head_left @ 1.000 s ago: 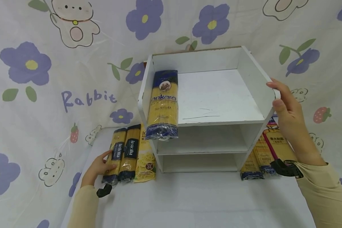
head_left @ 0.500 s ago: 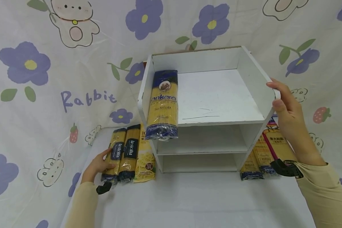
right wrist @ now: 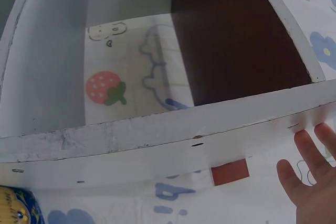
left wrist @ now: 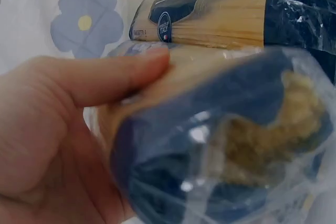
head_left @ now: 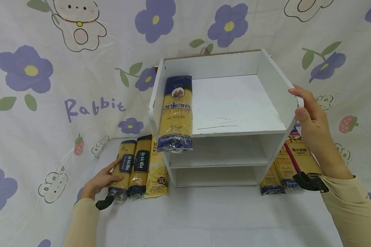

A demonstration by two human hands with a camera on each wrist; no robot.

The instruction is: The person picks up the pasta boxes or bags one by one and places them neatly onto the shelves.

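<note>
At the left, my left hand point(head_left: 102, 179) grips the outer pack of spaghetti point(head_left: 123, 168), thumb on one side. In the left wrist view this spaghetti pack point(left wrist: 210, 124) has its clear, dark-blue-banded end towards the camera. A second la sicilia spaghetti pack point(head_left: 141, 164) lies beside it, then a yellow pasta bag point(head_left: 157, 171) against the shelf. My right hand point(head_left: 316, 133) holds the front edge of the white shelf's point(head_left: 241, 103) right side panel between thumb and fingers. In the right wrist view, fingertips of the right hand point(right wrist: 315, 166) are by the white panel.
An ankara spaghetti pack point(head_left: 175, 113) lies on the top tier at left, its end jutting past the front edge. Several pasta packs point(head_left: 281, 171) lean right of the shelf. Patterned cloth point(head_left: 89, 68) hangs behind the white tabletop point(head_left: 204, 216).
My left hand has shifted slightly left and down, drawing the outer spaghetti pack's lower end a little away from its neighbour. The right hand and shelf stay put.
</note>
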